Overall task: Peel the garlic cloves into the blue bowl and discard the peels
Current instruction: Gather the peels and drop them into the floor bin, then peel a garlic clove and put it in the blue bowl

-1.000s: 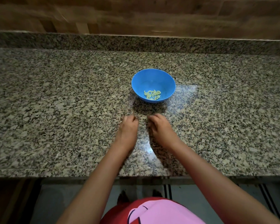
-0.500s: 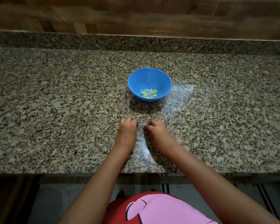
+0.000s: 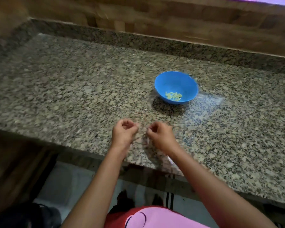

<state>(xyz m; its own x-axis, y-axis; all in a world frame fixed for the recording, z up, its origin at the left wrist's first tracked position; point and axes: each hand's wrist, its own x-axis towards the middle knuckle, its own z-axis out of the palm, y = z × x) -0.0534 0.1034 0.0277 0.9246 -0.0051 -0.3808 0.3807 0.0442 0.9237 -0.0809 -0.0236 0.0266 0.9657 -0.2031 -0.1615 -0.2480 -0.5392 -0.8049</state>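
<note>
Garlic cloves [image 3: 174,96], peeled, pale yellow, crescent-shaped, lie in a small heap on the smooth inner wall of the round blue bowl [image 3: 176,79], toward its 6 o'clock side; the bowl sits on the polished speckled granite desk [image 3: 72,96], at 1 o'clock from the hands. Left hand [image 3: 124,132] and right hand [image 3: 160,134] are side by side near the desk's front edge, not touching, fingers curled in toward thumbs; too blurred to tell if either pinches anything. Wood-grain wall [image 3: 187,22] at 12 o'clock.
</note>
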